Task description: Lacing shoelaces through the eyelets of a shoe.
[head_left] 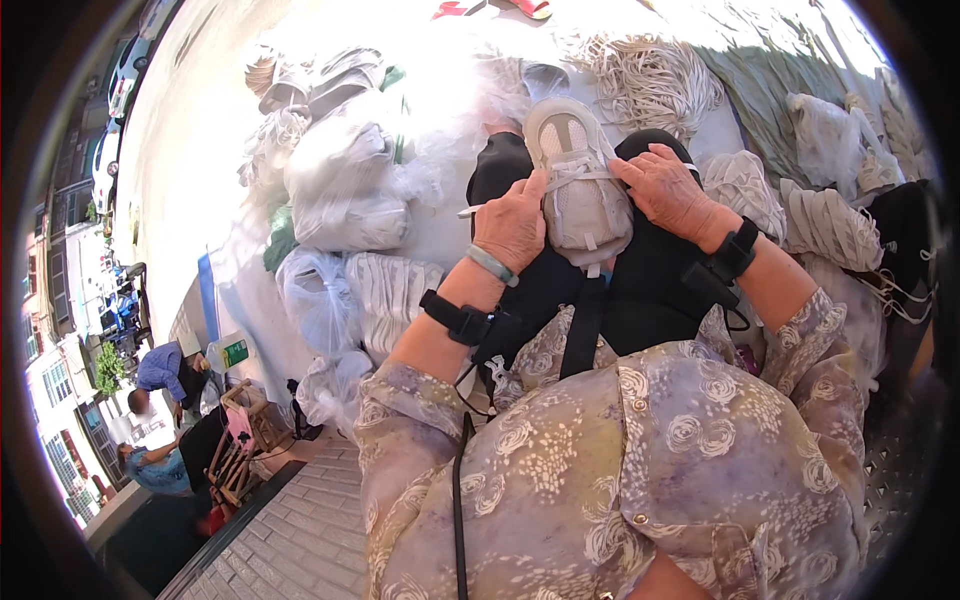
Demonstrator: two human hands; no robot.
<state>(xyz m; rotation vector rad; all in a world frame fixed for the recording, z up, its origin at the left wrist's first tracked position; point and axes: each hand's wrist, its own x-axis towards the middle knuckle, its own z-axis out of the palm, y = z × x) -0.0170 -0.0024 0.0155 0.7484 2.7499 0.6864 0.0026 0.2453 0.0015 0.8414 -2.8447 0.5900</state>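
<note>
A pale beige-grey sneaker (591, 213) rests upright between my knees, its mesh toe pointing away from me. A light shoelace (582, 178) runs across its upper. My left hand (510, 225) is closed at the left side of the shoe, thumb and forefinger pinched at the lace. From the outer side of that hand sticks out a thin pale pointed piece (467, 212), which I cannot make out. On the shoe's right side my right hand (672, 196) pinches the lace between thumb and forefinger, the other fingers bent.
A heap of loose white laces (655, 85) lies ahead. Bagged shoes (345, 185) and a row of pale shoes (393, 295) are to the left. More sneakers (828, 225) stand close on the right. Two people (165, 455) sit or bend near a wooden chair (238, 440) at far left.
</note>
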